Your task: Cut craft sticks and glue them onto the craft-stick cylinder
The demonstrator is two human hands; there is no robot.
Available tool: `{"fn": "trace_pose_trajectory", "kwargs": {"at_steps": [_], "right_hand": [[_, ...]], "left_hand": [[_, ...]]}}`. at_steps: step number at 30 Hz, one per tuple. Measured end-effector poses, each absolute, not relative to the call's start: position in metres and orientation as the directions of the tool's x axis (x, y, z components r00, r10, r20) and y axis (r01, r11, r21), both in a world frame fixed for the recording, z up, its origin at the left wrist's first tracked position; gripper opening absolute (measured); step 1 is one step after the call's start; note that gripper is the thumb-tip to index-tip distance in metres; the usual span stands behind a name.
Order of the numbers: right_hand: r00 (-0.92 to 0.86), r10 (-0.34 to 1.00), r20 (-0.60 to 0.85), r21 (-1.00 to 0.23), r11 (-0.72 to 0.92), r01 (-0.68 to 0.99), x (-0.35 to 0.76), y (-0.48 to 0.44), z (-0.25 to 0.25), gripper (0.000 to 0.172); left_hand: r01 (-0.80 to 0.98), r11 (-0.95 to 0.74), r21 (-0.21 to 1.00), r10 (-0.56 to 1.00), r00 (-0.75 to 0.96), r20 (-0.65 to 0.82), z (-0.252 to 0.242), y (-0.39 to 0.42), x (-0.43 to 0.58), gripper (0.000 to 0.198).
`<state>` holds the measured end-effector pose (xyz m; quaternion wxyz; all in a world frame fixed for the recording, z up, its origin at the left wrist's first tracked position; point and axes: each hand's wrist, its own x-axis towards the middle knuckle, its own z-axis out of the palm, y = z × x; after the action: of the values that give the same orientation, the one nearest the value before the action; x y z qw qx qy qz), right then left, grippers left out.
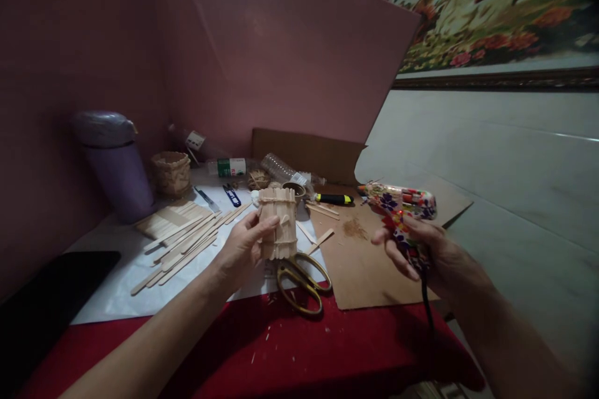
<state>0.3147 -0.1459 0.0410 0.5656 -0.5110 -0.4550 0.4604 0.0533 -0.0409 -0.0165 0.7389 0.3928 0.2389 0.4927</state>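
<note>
My left hand grips a small upright holder made of wooden craft sticks, with twine tied round it near the top and bottom. The thumb presses on its front; the other fingers are partly hidden behind it. In my right hand is a hot glue gun with a colourful flower pattern, its nozzle pointing left toward the holder but well apart from it. A black cord hangs from its handle. Brass-coloured scissors lie just below the holder, blades hidden behind it.
Loose craft sticks lie on white paper at left, near a utility knife and a craft knife. Behind stand a purple tumbler and a wooden pot. Plastic bottles lie farther back; cardboard covers the right side.
</note>
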Motion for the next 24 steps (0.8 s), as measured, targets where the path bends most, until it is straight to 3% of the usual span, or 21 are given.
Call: {"fn": "trace_pose_trajectory", "kwargs": {"at_steps": [4, 7, 12, 24], "right_hand": [[0.074, 0.995, -0.065, -0.996, -0.060, -0.064, 0.289, -0.158, 0.039, 0.049], [0.005, 0.993, -0.121, -0.992, -0.121, 0.037, 0.273, -0.163, 0.040, 0.048], [-0.088, 0.989, -0.121, -0.968, -0.098, 0.232, 0.250, -0.163, 0.043, 0.054], [-0.125, 0.981, -0.149, -0.953, -0.109, 0.283, 0.241, -0.150, 0.036, 0.051]], "left_hand": [[-0.543, 0.220, 0.810, 0.915, 0.403, 0.021, -0.017, -0.043, 0.055, 0.048], [-0.527, 0.224, 0.820, 0.905, 0.424, 0.025, -0.017, -0.045, 0.056, 0.051], [-0.478, 0.172, 0.861, 0.895, 0.441, 0.065, -0.018, -0.048, 0.055, 0.051], [-0.440, 0.123, 0.889, 0.903, 0.421, 0.083, -0.021, -0.048, 0.056, 0.046]]}}
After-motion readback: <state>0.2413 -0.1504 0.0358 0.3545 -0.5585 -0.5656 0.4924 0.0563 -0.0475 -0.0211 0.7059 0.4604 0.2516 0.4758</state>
